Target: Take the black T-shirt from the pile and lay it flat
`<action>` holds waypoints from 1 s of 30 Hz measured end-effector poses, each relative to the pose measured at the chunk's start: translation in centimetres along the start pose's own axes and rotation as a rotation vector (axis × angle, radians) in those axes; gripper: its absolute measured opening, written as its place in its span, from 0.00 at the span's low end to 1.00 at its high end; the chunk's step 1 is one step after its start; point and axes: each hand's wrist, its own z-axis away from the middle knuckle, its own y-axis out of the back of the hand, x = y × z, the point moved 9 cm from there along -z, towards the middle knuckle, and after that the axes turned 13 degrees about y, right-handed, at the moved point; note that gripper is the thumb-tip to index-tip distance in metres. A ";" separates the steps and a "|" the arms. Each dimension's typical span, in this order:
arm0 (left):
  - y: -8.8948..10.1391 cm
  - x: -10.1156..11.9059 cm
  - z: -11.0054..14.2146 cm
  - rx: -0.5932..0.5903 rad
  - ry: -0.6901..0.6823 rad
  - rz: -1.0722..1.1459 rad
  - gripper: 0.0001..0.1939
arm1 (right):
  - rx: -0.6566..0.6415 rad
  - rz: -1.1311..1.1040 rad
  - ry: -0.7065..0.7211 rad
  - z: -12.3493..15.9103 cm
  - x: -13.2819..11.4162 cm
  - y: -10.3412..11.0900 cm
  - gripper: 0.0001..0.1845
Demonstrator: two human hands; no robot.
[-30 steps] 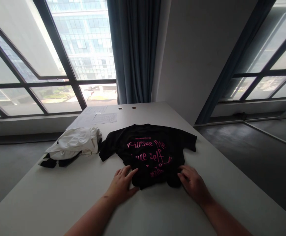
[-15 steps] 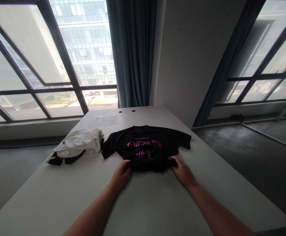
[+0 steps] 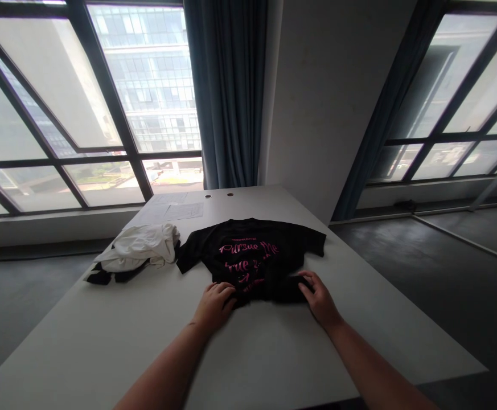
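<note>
A black T-shirt (image 3: 248,250) with pink lettering lies on the white table in front of me, its sleeves spread to both sides and its near part bunched and wrinkled. At the near left corner of the cloth is my left hand (image 3: 215,304), its fingers curled over the fabric. My right hand (image 3: 320,299) holds the near right corner loosely between thumb and fingers. Some of the lower lettering is distorted by folds.
A crumpled white garment with black parts (image 3: 146,249) lies on the left of the table (image 3: 248,359). Paper sheets (image 3: 184,211) and two round holes are toward the far edge. Beyond stand windows, a blue curtain (image 3: 231,97) and a grey pillar (image 3: 312,114).
The near part of the T-shirt has come down flatter and toward me, showing more pink lettering. My left hand has shifted slightly right, and the fingers of my right hand have loosened.
</note>
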 end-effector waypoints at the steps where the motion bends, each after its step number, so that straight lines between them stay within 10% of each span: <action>1: 0.4 -0.4 -0.2 0.020 0.016 0.049 0.13 | 0.004 -0.050 -0.027 0.2 0.1 0.1 0.20; 11: 5.6 -7.1 3.7 0.379 0.335 0.654 0.23 | -0.070 -0.412 -0.296 3.1 1.0 1.5 0.17; 17: 8.9 -10.2 8.3 0.488 0.363 0.522 0.18 | -0.037 0.259 0.204 3.4 -3.9 3.1 0.15; 20: 8.5 -5.9 8.6 0.314 0.132 0.269 0.17 | -0.204 0.383 0.396 4.5 -6.6 -0.6 0.13; 24: 3.4 -0.1 9.0 -0.128 -0.104 -0.051 0.22 | -0.463 0.519 0.469 6.2 -6.9 -5.8 0.18; 30: 2.1 -1.0 9.2 -0.145 -0.053 -0.139 0.26 | -0.245 0.558 0.367 4.9 -4.5 -4.1 0.17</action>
